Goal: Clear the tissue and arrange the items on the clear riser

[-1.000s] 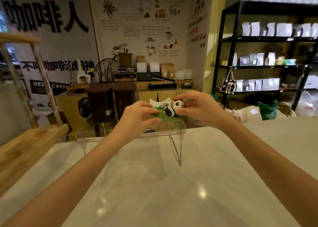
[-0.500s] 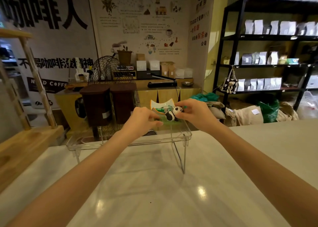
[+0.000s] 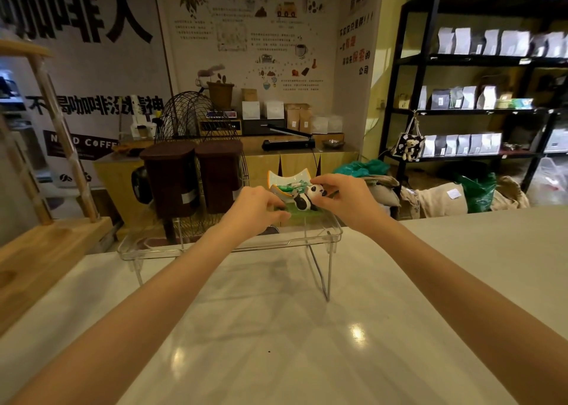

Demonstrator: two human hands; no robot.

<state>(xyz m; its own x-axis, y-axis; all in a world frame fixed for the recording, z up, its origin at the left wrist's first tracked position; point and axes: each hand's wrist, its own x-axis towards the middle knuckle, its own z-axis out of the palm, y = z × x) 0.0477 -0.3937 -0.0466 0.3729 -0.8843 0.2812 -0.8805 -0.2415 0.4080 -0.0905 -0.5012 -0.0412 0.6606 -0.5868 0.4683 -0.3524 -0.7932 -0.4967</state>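
A clear riser [image 3: 319, 241] stands on wire legs on the pale counter [image 3: 276, 343]. On its right half sits a panda figurine [image 3: 307, 198] lying on a green base, with a curved white-and-orange dish [image 3: 284, 179] holding green packets behind it. My right hand [image 3: 344, 198] pinches the panda's head from the right. My left hand [image 3: 255, 211] grips the left edge of the green base. No tissue is visible.
A wooden rack [image 3: 46, 244] stands at the left edge of the counter. Behind the riser are two dark brown bins [image 3: 190, 180], a wire fan and a wooden cabinet. Black shelving [image 3: 479, 103] with bags fills the right; sacks lie on the floor.
The view has shifted so the riser appears lower and closer. Both hands stay on the panda piece, which has settled lower on the riser's right half.
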